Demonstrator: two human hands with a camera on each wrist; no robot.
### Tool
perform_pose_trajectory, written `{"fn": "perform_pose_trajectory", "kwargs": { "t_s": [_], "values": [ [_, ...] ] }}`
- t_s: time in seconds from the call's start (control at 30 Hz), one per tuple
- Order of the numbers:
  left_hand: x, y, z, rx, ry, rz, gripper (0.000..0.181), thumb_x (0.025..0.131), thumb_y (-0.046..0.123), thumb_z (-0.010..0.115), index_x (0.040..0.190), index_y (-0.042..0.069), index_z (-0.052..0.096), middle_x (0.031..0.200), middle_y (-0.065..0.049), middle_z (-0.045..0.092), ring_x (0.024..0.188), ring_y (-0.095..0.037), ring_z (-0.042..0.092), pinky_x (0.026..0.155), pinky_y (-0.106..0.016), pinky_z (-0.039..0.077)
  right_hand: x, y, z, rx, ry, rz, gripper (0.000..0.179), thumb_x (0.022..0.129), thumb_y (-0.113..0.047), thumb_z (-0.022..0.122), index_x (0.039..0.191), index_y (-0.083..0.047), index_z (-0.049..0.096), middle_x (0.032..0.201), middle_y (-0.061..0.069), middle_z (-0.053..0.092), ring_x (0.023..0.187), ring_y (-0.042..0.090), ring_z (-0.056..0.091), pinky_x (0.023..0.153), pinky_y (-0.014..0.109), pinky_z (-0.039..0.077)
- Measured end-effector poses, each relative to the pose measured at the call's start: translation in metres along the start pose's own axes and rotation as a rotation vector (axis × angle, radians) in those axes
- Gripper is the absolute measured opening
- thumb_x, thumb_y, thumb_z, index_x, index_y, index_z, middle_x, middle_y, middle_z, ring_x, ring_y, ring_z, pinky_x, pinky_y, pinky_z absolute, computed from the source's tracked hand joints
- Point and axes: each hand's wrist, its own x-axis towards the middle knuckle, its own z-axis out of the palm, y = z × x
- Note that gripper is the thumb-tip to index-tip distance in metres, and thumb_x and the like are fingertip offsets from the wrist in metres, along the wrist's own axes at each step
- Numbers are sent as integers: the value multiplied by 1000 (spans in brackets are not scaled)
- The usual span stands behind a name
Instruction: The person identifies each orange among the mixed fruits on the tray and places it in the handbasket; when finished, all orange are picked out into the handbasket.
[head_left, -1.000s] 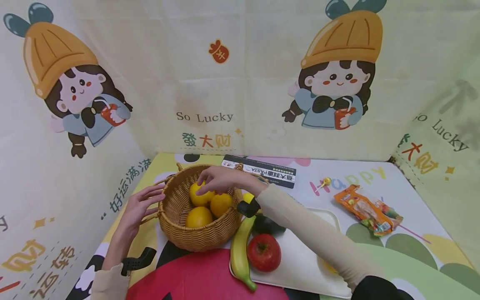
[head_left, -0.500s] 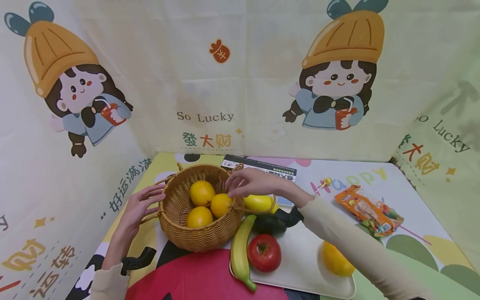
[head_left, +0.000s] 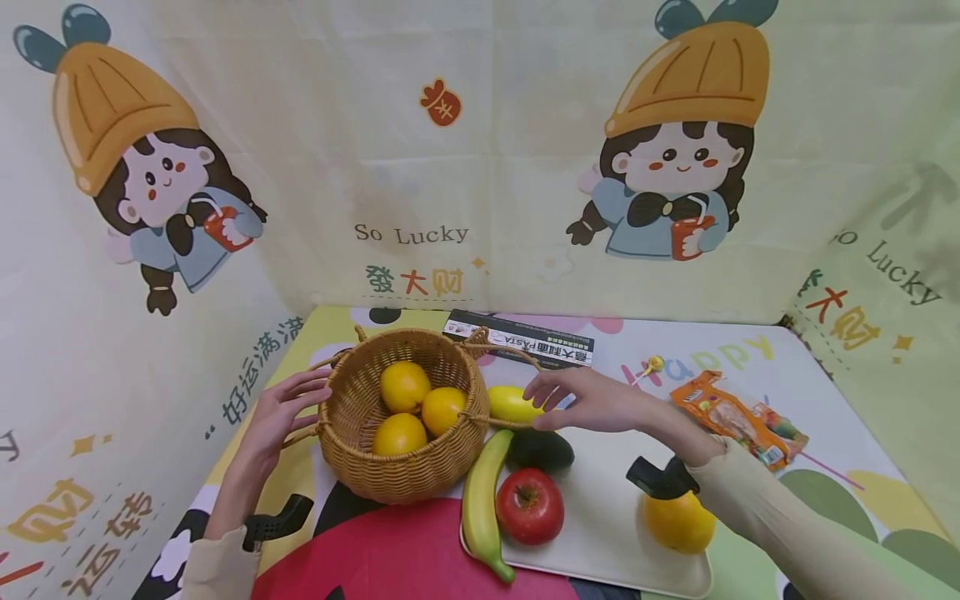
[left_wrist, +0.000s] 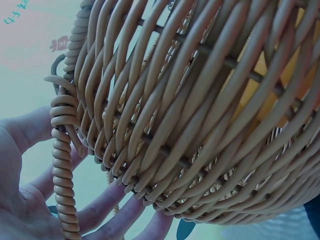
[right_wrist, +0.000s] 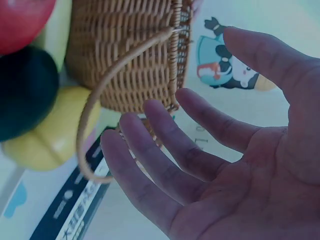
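Observation:
A round wicker basket holds three oranges. Against its left side rests my left hand; in the left wrist view its extended fingers touch the weave behind a coiled handle. My right hand holds nothing, its fingers spread and slightly bent, as the right wrist view shows. It hovers over the tray's far end, fingertips close to the basket's right handle and a yellow fruit. Below that fruit lie a dark avocado-like fruit, a red apple and a banana.
A white tray bears the fruit, with a yellow-orange fruit at its right end. Behind the basket lies a pasta box. A lollipop and an orange snack bag lie at the right. Printed cloth walls enclose the table.
My right hand has drawn back from over the oranges, out of the basket to the right. The right handle has come into view, lowered outward. My left hand stays at the basket.

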Motion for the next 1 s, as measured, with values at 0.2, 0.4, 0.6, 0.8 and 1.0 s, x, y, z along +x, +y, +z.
{"fn": "perform_pose_trajectory", "kwargs": {
  "t_s": [0.2,0.4,0.6,0.8,1.0],
  "values": [
    [0,-1,1,4,2,-8,54,93,38,61,136,7,53,103,20,60,95,3,60,80,-22,53,-22,13,2,-22,17,29,42,88,-29,69,120,-4,60,112,11,64,106,32,59,84,38,55],
    [1,-1,0,6,-2,-4,54,93,39,61,136,7,53,103,19,59,95,2,60,80,-23,53,-43,26,7,-75,52,75,40,86,-31,71,118,-8,61,110,4,65,102,25,60,82,41,55],
    [1,0,0,8,0,-9,53,93,38,61,136,8,53,104,18,59,94,2,60,80,-23,53,-60,39,14,-131,76,115,41,84,-34,72,115,-9,62,108,3,64,99,26,60,80,44,54],
    [0,-1,1,4,3,-10,53,93,38,60,136,7,53,103,19,59,94,3,60,80,-22,53,-76,48,22,-281,112,155,42,82,-40,73,113,-13,64,107,0,63,95,22,59,77,40,52],
    [1,-1,0,0,-1,-8,53,93,38,61,136,8,53,103,19,59,94,3,60,80,-22,53,-90,57,32,-430,174,234,40,77,-39,78,110,-18,65,104,0,62,84,16,56,72,36,51]
  ]
}}
